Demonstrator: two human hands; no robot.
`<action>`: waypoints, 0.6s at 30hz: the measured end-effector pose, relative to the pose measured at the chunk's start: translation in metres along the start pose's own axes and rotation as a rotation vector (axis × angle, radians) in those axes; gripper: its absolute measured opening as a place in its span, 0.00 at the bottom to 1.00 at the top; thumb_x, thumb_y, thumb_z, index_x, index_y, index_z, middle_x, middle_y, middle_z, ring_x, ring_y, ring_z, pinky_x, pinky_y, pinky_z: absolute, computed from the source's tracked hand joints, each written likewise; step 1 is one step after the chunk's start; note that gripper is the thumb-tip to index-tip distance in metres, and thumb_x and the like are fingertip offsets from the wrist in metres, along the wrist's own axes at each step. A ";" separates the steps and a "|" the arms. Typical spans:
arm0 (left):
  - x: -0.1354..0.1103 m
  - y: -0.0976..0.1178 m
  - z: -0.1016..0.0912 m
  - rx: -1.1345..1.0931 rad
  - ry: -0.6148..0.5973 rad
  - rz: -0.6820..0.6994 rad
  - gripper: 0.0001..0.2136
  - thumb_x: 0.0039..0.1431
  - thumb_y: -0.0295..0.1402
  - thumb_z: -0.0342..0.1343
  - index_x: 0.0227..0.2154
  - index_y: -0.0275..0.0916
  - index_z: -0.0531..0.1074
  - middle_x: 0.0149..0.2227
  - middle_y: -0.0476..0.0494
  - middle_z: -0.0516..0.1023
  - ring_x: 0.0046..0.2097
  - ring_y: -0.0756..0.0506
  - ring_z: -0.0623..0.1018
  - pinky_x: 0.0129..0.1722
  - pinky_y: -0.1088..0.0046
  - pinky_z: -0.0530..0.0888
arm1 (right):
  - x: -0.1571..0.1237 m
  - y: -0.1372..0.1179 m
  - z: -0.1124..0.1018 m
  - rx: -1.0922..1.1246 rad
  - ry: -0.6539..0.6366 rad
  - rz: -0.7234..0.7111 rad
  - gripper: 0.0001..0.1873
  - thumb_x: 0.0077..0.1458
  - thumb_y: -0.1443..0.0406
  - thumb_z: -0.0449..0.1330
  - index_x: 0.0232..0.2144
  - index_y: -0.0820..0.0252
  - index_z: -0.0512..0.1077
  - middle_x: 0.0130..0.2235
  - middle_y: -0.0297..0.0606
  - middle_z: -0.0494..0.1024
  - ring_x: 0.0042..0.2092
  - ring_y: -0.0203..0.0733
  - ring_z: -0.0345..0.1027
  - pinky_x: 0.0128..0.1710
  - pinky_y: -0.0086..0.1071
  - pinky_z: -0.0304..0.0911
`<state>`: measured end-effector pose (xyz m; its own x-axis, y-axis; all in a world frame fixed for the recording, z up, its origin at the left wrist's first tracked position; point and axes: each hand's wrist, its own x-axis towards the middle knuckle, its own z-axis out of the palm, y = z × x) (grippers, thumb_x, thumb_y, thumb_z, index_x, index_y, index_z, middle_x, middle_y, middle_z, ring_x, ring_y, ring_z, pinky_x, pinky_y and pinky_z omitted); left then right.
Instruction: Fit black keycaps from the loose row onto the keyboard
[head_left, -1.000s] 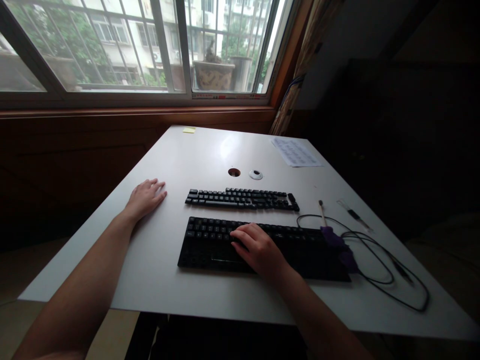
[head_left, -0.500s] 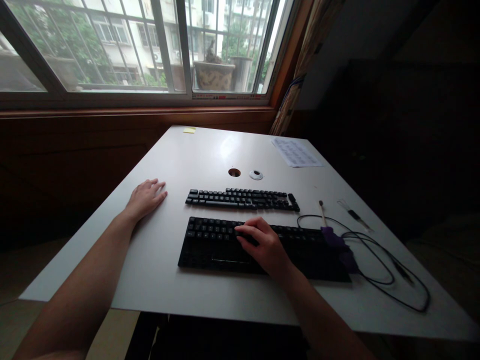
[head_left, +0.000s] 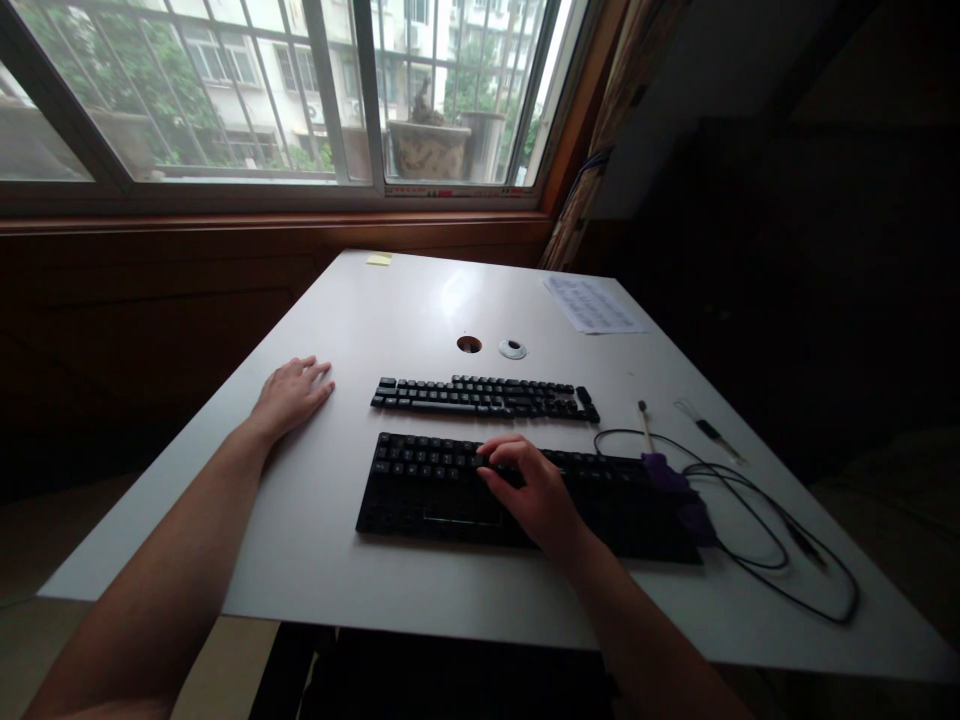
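My left hand (head_left: 292,395) lies flat on the white table with fingers spread, holding nothing. Over the middle of a black keyboard (head_left: 405,505), my right hand (head_left: 529,490) has thumb and fingers closed round a small black keycap (head_left: 480,461), partly hidden by the fingers. Keycaps fill the upper left rows of this keyboard, while its lower rows look dark and bare. Behind it, loose black keycaps (head_left: 435,397) are laid out in rows, with a few gaps toward their right end.
A purple cloth (head_left: 667,475), a small brush (head_left: 645,425), a coiled black cable (head_left: 780,535) and a wire keycap puller (head_left: 712,432) lie at right. Farther back are a cable hole (head_left: 469,345), its round cover (head_left: 513,350), printed paper (head_left: 592,305) and a yellow sticky note (head_left: 379,259).
My right hand has shifted slightly right along the upper key rows, its fingers now more curled. My left hand stays where it was.
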<state>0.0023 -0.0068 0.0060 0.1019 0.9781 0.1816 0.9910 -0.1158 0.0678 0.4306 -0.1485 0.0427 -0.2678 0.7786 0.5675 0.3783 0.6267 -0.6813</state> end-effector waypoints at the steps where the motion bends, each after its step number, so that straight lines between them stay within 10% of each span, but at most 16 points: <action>1: 0.000 0.000 0.000 0.000 0.000 -0.001 0.29 0.71 0.49 0.42 0.66 0.39 0.68 0.68 0.34 0.66 0.68 0.32 0.66 0.66 0.53 0.63 | -0.001 0.000 0.000 0.006 0.001 0.006 0.09 0.63 0.68 0.64 0.41 0.52 0.67 0.45 0.36 0.79 0.46 0.41 0.76 0.47 0.38 0.74; 18: 0.000 -0.001 0.000 -0.005 0.008 0.006 0.28 0.70 0.49 0.42 0.66 0.40 0.68 0.68 0.35 0.67 0.67 0.33 0.67 0.66 0.54 0.63 | -0.001 0.002 -0.003 -0.148 -0.089 -0.041 0.10 0.64 0.66 0.64 0.47 0.51 0.74 0.43 0.37 0.81 0.45 0.45 0.77 0.48 0.40 0.75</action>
<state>0.0015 -0.0065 0.0056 0.1073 0.9759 0.1899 0.9898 -0.1228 0.0719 0.4337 -0.1481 0.0424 -0.3606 0.7561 0.5461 0.4897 0.6518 -0.5791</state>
